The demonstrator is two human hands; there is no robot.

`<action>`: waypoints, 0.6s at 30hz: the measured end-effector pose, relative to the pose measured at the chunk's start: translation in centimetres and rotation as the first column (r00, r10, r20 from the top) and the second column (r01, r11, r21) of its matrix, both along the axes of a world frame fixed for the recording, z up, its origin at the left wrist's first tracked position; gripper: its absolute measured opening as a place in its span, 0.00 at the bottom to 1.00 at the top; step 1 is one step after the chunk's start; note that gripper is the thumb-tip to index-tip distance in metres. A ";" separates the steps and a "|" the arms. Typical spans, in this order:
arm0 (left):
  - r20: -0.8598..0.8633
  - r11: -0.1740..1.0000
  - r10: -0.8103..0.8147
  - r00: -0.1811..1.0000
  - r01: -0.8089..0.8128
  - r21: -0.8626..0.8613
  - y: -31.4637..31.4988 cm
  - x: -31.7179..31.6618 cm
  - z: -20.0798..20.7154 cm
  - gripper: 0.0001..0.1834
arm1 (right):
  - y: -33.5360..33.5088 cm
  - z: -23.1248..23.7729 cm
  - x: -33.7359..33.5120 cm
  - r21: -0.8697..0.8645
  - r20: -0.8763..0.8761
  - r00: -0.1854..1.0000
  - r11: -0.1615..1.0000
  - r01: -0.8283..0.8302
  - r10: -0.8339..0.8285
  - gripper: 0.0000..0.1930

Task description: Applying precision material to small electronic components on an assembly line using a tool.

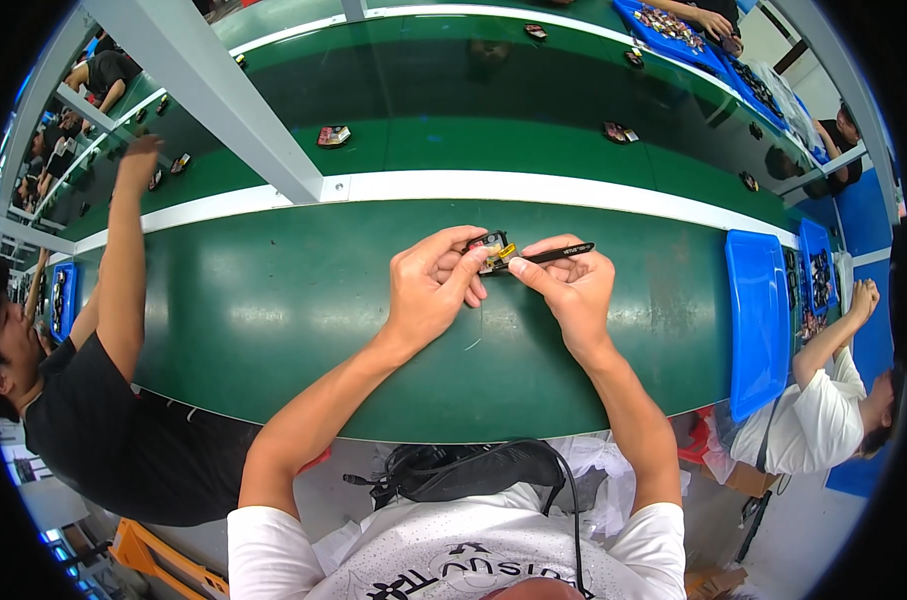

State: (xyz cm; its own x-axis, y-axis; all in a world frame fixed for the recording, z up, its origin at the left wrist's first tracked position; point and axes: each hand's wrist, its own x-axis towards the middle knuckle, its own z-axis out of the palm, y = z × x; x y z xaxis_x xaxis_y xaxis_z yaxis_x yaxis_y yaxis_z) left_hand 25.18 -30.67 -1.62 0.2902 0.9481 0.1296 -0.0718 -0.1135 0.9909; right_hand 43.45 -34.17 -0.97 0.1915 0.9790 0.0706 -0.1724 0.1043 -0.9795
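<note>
White short-sleeved T-shirt cloth with dark print lies nearest the camera, and just beyond it sits a black fabric bag with loose cables, below the edge of the smooth green surface. Over that surface, near its middle, both hands meet at one small black-framed unit with metallic and yellow parts. The left hand has its grip closed around the unit, thumb and fingers pinching it from the left. The right hand pinches a slim, flat black tool, probably tweezers, between thumb and fingers, with its working end directed left toward the unit's yellow part. Whether the tool's tips are spread or pressed together cannot be told, nor whether they touch.

The step in hand looks like fine work on the inside of the unit: placing, pressing or straightening the yellow piece. Which of these it is, the view does not settle. The next move seems to call for a steady left grip and a small, light push or turn of the right wrist, so the piece seats without slipping or bending.

Beyond the white rail, similar small dark units rest on the green conveyor belt. An upright-edged blue plastic tray stands to the right.
</note>
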 end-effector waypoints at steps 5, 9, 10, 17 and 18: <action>-0.007 1.000 0.005 1.000 -0.005 0.028 0.0 0.1 0.0 0.13 | -0.1 0.1 -0.1 -0.028 -0.060 0.998 0.999 -0.027 0.025 0.09; -0.014 0.999 0.002 1.000 -0.001 0.045 0.0 0.0 -0.1 0.13 | 0.0 0.1 0.0 -0.036 -0.035 0.999 0.999 -0.025 0.024 0.09; -0.021 0.999 0.000 1.000 0.001 0.047 0.1 0.0 0.0 0.13 | 0.0 0.3 -0.1 -0.038 -0.039 0.999 0.999 -0.029 0.028 0.09; 0.053 0.993 -0.097 0.994 0.100 -0.065 0.5 -0.6 0.1 0.15 | 0.0 -0.1 0.4 -0.001 0.062 0.998 1.000 -0.016 0.016 0.08; 0.071 0.988 -0.124 0.990 0.130 -0.084 0.6 -0.7 0.0 0.15 | -0.1 0.0 0.3 0.000 0.061 0.998 1.000 -0.016 0.016 0.08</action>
State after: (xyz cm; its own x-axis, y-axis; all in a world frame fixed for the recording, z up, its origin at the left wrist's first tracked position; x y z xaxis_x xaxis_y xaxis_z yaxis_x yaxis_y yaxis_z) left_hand 24.49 -30.08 -1.65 0.4026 0.9127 0.0694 -0.1451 -0.0113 0.9894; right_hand 43.78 -34.24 -1.02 0.1708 0.9819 0.0822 -0.1136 0.1025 -0.9882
